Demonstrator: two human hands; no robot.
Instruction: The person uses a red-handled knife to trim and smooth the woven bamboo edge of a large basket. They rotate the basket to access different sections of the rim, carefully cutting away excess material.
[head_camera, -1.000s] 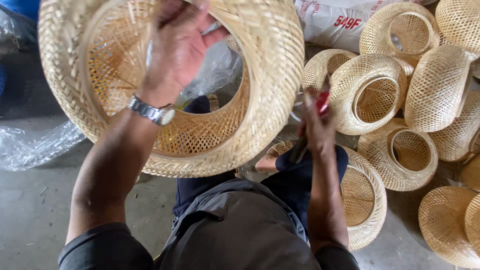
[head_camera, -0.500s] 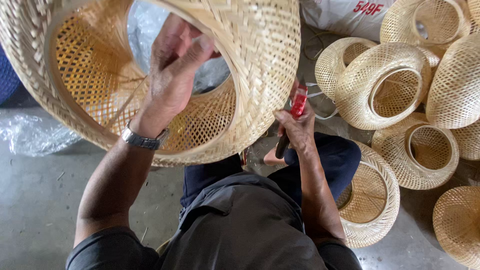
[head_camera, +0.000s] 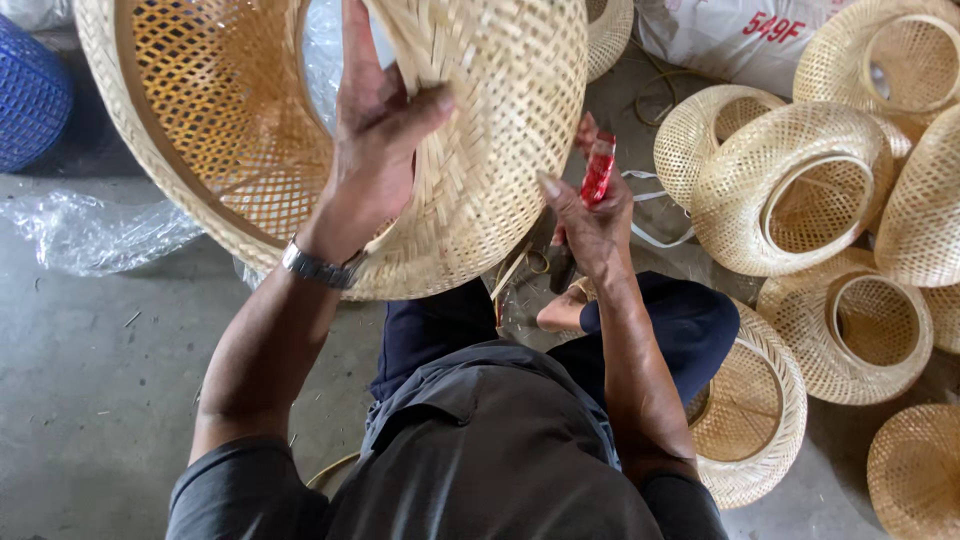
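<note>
My dark shirt and my folded legs in dark trousers (head_camera: 690, 325) fill the bottom of the view, with one bare foot (head_camera: 560, 312) tucked in between the knees. Just above that, my right hand (head_camera: 592, 215) is closed around a tool with red handles (head_camera: 598, 170); the fingers wrap the grips, and the forefinger sticks up towards the wall of the big woven bamboo shade (head_camera: 500, 130). I cannot tell whether that fingertip touches the weave. The tool's working end is hidden behind my hand.

My left hand (head_camera: 375, 140) reaches up from a wrist with a metal watch (head_camera: 320, 268) and grips the shade at the rim of its inner opening: the thumb presses on the outer weave, and the other fingers are hooked inside, out of sight. The shade hangs tilted in front of me, above my lap, its open mouth turned to my left so that I see the lattice inside.

On the concrete floor (head_camera: 90, 390) to my left lies crumpled clear plastic film (head_camera: 100, 232), and beyond it a blue basket (head_camera: 30, 95). By my right knee leans a smaller woven shade (head_camera: 760, 420). Farther right, more small shades (head_camera: 790, 190) are piled together, touching, with a white sack (head_camera: 740, 35) behind them.
</note>
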